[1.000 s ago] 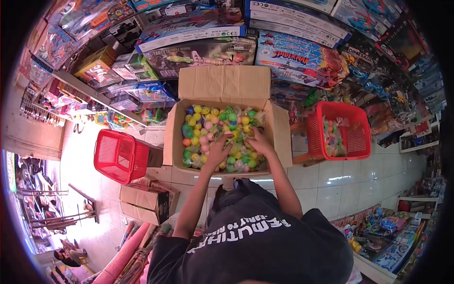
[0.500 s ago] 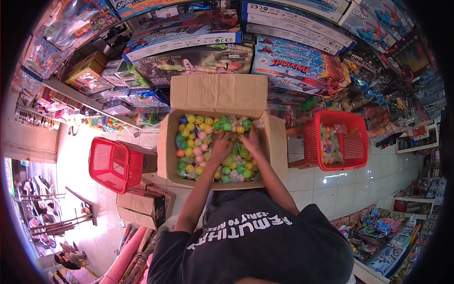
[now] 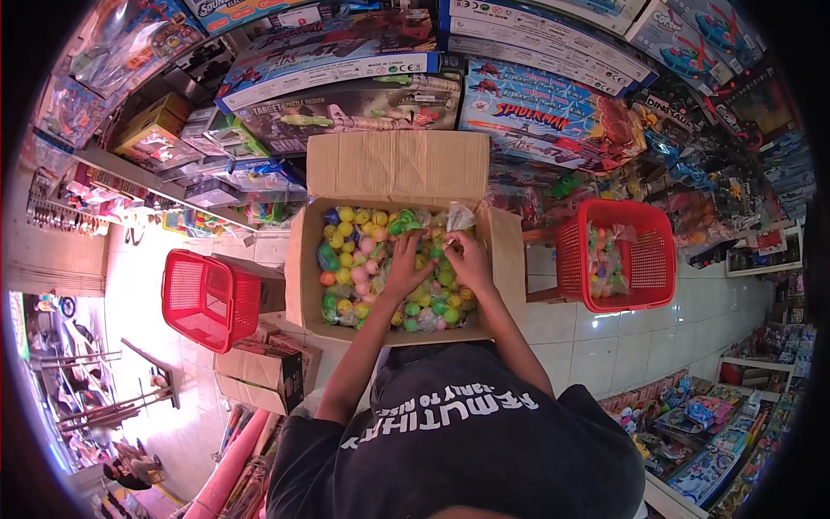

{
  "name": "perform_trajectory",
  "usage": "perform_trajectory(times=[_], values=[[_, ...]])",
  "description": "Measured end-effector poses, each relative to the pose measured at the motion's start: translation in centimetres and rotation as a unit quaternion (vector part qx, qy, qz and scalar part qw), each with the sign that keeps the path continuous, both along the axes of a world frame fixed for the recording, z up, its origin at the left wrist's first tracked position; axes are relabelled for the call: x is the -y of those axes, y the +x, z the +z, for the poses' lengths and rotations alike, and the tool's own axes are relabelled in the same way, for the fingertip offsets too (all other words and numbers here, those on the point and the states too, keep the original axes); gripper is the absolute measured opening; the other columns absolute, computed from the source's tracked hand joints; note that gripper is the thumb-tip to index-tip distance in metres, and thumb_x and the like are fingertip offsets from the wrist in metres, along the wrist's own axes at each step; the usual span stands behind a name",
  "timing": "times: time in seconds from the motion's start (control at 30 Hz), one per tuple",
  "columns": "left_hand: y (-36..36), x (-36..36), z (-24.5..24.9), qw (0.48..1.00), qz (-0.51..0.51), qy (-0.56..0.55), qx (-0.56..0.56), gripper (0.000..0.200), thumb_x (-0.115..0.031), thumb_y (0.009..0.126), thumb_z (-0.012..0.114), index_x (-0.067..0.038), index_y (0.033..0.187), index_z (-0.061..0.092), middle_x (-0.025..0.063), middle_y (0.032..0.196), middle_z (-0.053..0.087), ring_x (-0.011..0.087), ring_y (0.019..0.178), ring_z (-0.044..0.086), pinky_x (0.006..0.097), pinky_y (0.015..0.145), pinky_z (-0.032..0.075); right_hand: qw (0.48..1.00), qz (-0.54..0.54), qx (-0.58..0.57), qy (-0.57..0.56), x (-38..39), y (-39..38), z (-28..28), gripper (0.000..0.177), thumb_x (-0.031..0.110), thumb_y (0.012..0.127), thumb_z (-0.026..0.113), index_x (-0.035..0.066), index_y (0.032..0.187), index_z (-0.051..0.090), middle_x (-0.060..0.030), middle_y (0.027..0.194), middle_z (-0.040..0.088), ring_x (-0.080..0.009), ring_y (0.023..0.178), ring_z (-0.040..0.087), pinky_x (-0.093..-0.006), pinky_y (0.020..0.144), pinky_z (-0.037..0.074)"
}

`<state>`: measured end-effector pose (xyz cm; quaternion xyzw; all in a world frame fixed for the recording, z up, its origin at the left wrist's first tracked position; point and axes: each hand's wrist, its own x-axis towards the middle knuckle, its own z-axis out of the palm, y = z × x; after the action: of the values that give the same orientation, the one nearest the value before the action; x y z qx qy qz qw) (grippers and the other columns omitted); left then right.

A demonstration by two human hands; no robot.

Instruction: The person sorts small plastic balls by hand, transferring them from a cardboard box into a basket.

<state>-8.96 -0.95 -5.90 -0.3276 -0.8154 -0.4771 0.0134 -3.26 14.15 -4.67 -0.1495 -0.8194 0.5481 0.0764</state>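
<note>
An open cardboard box (image 3: 398, 173) in front of me holds many small balls (image 3: 367, 246) in yellow, green, pink and orange, several of them in clear plastic bags. My right hand (image 3: 468, 261) is over the right part of the box, its fingertips pinching a clear plastic bag (image 3: 461, 216) whose loose end sticks up. Over the middle lies my left hand (image 3: 406, 266), fingers stretched forward and thumb apart, with the fingertips at some green balls (image 3: 405, 225). What lies under its palm is hidden.
Left of the box stands a red plastic basket (image 3: 197, 290). To the right, another red basket (image 3: 650, 259) contains bagged balls (image 3: 605, 259). Stacked toy boxes (image 3: 545, 117) rise behind the cardboard box. A smaller carton (image 3: 255, 374) is on the floor at left.
My right hand has drawn back slightly, and the clear bag's end now stands up at its fingertips. My left hand has turned a little, with its thumb now spread out.
</note>
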Motion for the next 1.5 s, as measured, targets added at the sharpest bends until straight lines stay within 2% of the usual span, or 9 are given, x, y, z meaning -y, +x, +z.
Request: perform_trajectory(times=[0.1,0.23,0.53,0.7,0.77,0.83,1.03,1.2,1.5], values=[[0.0,0.2,-0.6,0.998,-0.044,-0.031,-0.013,0.058,-0.021,0.069,0.065,-0.004,0.119,0.04,0.0183,0.111,0.048,0.0362,0.101,0.048,0.0394,0.086,0.039,0.998,0.036,0.036,-0.026,0.7,0.2,1.1,0.013,0.008,0.078,0.056,0.003,0.09,0.056,-0.0069,0.086,0.06,-0.0185,0.077,0.058,-0.0303,0.064,0.045],[0.3,0.6,-2.9,0.978,-0.066,0.012,0.195,0.062,-0.024,0.07,0.065,-0.001,0.121,0.037,0.0209,0.114,0.049,0.0349,0.104,0.049,0.0378,0.086,0.04,0.995,0.059,-0.044,-0.065,2.1,0.0,-0.5,0.013,0.003,0.08,0.054,0.004,0.093,0.054,-0.0043,0.078,0.058,-0.01,0.069,0.055,-0.0245,0.061,0.044],[0.0,3.3,-1.7,0.943,0.008,0.048,0.329,0.043,-0.021,0.078,0.059,0.0,0.114,0.047,0.0152,0.109,0.053,0.0225,0.096,0.053,0.0308,0.079,0.042,0.963,0.136,-0.034,-0.228,4.0,-1.9,0.4,0.042,0.0,0.082,0.051,0.008,0.119,0.036,-0.0088,0.093,0.056,-0.0132,0.084,0.055,-0.0252,0.075,0.042],[-1.2,5.5,-3.9,0.944,0.133,0.088,0.288,0.037,-0.021,0.08,0.055,0.0,0.11,0.049,0.0099,0.102,0.053,0.0174,0.089,0.051,0.0275,0.075,0.041,0.979,0.089,-0.038,-0.178,4.0,-4.6,-1.3,0.044,0.005,0.083,0.052,0.007,0.123,0.033,-0.0116,0.1,0.055,-0.0163,0.093,0.055,-0.0305,0.078,0.044],[-1.6,6.1,-3.2,0.868,0.21,0.154,0.423,0.031,-0.021,0.082,0.05,0.0,0.104,0.051,0.0082,0.099,0.052,0.0165,0.088,0.049,0.0279,0.076,0.04,0.988,0.09,-0.033,-0.119,4.2,-5.8,-2.3,0.045,0.006,0.081,0.055,0.006,0.122,0.035,-0.0123,0.099,0.056,-0.0218,0.094,0.055,-0.0346,0.077,0.044],[-2.3,7.2,-3.5,0.9,0.156,0.138,0.383,0.029,-0.021,0.084,0.044,0.001,0.101,0.053,0.0077,0.097,0.052,0.0163,0.089,0.048,0.0281,0.078,0.038,0.982,0.139,-0.082,0.099,4.6,-7.2,-3.3,0.046,0.006,0.077,0.057,0.006,0.119,0.039,-0.013,0.1,0.055,-0.029,0.095,0.054,-0.0397,0.081,0.042],[-2.3,7.8,-4.3,0.87,0.187,0.206,0.406,0.029,-0.022,0.087,0.039,0.001,0.097,0.054,0.0065,0.091,0.054,0.0152,0.087,0.047,0.0261,0.078,0.036,0.92,0.138,-0.111,0.35,5.6,-8.3,-5.5,0.051,0.009,0.067,0.063,0.007,0.115,0.045,-0.0133,0.113,0.045,-0.032,0.106,0.041,-0.0422,0.088,0.036],[-2.7,7.6,-4.6,0.886,0.186,0.195,0.376,0.025,-0.024,0.087,0.044,-0.003,0.094,0.054,0.0016,0.078,0.05,0.0104,0.073,0.046,0.0244,0.067,0.038,0.915,0.085,-0.085,0.385,5.2,-7.8,-6.8,0.054,0.01,0.064,0.066,0.009,0.115,0.045,-0.0129,0.109,0.043,-0.0325,0.105,0.04,-0.0419,0.086,0.037],[-1.8,6.9,-3.1,0.917,0.165,0.077,0.356,0.031,-0.026,0.088,0.044,-0.001,0.102,0.054,0.0061,0.092,0.05,0.014,0.086,0.047,0.0258,0.077,0.036,0.955,0.112,-0.067,0.267,3.6,-7.7,-5.5,0.046,0.008,0.063,0.069,0.008,0.103,0.046,-0.0141,0.101,0.048,-0.0342,0.096,0.047,-0.043,0.078,0.04]])
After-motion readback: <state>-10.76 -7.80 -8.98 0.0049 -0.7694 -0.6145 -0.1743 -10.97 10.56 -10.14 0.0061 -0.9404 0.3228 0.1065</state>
